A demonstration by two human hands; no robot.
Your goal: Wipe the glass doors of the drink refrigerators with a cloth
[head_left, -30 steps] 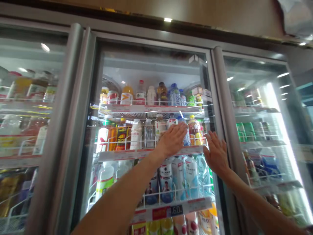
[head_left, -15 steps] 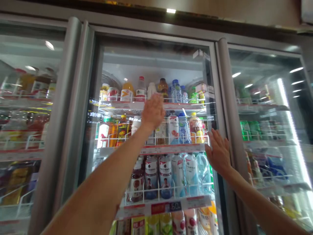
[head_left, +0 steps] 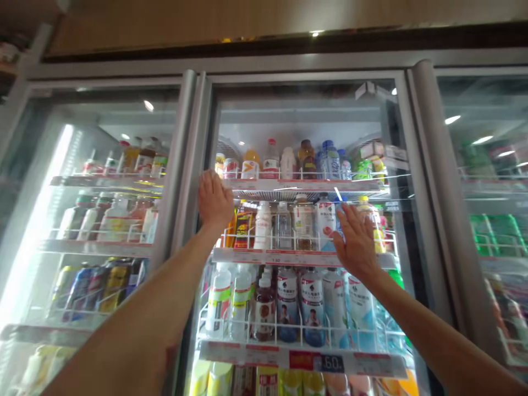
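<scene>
In the head view, my left hand (head_left: 216, 199) is raised with fingers extended at the left edge of the middle glass door, beside its metal frame (head_left: 201, 143). My right hand (head_left: 355, 241) is spread, palm toward the glass, before the middle shelf on the right. Both appear empty; whether either palm touches the glass I cannot tell. Behind the door are white bottles (head_left: 263, 224), a clear bottle (head_left: 284, 226) and bottles with blue contents (head_left: 287, 308). My right hand partly hides a blue bottle and a yellow-capped bottle (head_left: 364, 202).
Wire-fronted shelves with price strips (head_left: 264, 352) cross the middle cooler. A left cooler door (head_left: 111, 220) and a right cooler door (head_left: 478, 181) flank it, with more drinks inside. A thick metal post (head_left: 443, 176) stands right of the middle door. A wooden panel (head_left: 264, 25) runs above.
My left hand has swept left across the glass from the middle to the door's left edge. My right hand has moved left, away from the right frame. The view has turned left.
</scene>
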